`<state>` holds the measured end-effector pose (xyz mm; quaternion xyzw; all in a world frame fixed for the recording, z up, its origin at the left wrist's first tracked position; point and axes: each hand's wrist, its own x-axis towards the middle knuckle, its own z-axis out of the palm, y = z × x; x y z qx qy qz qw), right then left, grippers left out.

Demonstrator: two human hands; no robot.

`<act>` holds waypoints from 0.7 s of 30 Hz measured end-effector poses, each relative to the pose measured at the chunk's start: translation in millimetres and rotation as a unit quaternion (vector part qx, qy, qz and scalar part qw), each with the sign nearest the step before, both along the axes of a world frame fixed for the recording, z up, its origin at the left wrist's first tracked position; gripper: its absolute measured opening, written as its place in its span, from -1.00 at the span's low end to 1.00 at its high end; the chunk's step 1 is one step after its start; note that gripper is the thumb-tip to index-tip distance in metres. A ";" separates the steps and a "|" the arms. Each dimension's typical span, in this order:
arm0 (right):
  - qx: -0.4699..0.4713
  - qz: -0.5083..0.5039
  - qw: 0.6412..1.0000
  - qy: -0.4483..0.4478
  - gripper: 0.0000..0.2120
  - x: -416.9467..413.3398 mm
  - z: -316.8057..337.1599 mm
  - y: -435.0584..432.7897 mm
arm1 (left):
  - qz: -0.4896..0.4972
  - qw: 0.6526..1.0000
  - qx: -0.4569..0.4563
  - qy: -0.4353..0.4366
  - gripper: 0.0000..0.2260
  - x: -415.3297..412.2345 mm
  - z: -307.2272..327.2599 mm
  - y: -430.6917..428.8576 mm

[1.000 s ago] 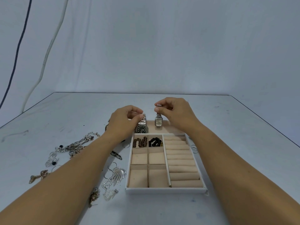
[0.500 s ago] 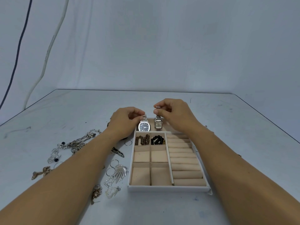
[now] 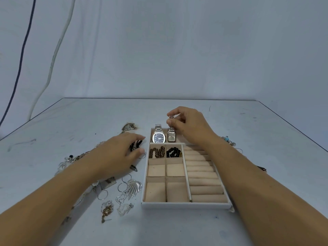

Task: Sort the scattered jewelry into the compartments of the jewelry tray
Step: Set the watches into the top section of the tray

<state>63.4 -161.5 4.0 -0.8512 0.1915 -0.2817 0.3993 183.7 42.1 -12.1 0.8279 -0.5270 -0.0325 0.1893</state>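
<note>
Pinching the upper strap of the square-faced watch (image 3: 171, 137) between thumb and forefinger, the right hand (image 3: 190, 125) holds it upright at the far end of the jewelry tray (image 3: 186, 205); the dark-dial watch (image 3: 159, 137) leans just beside it there, untouched; brown beads (image 3: 157, 152) and black beads (image 3: 174, 152) fill the two small tray compartments next nearer; the left hand (image 3: 120, 153) is just left of the tray, fingers loose and holding nothing, over a black piece (image 3: 135, 145); silver earrings (image 3: 134, 188) lie scattered left of the tray.
</note>
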 end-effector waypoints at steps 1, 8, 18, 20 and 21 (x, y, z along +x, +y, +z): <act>0.000 -0.003 1.000 -0.001 -0.88 0.1 0.0 0.7 | -0.008 1.000 0.003 -0.001 -0.58 -3.2 -1.8 2.7; -0.014 -0.011 1.000 0.018 -0.86 2.4 -5.2 1.0 | -0.029 0.999 0.004 -0.034 -0.58 -9.2 -12.7 2.9; -0.060 -0.025 0.997 0.045 -0.86 7.6 -14.7 -0.1 | -0.037 0.999 0.001 -0.038 -0.51 -6.1 -18.8 3.1; -0.080 -0.036 0.995 0.045 -0.86 8.1 -16.0 -0.2 | -0.037 0.999 0.001 -0.034 -0.53 -5.9 -19.1 3.5; -0.088 -0.040 0.994 0.048 -0.86 8.4 -16.0 -0.5 | -0.038 0.999 -0.002 -0.033 -0.56 -5.9 -18.9 3.5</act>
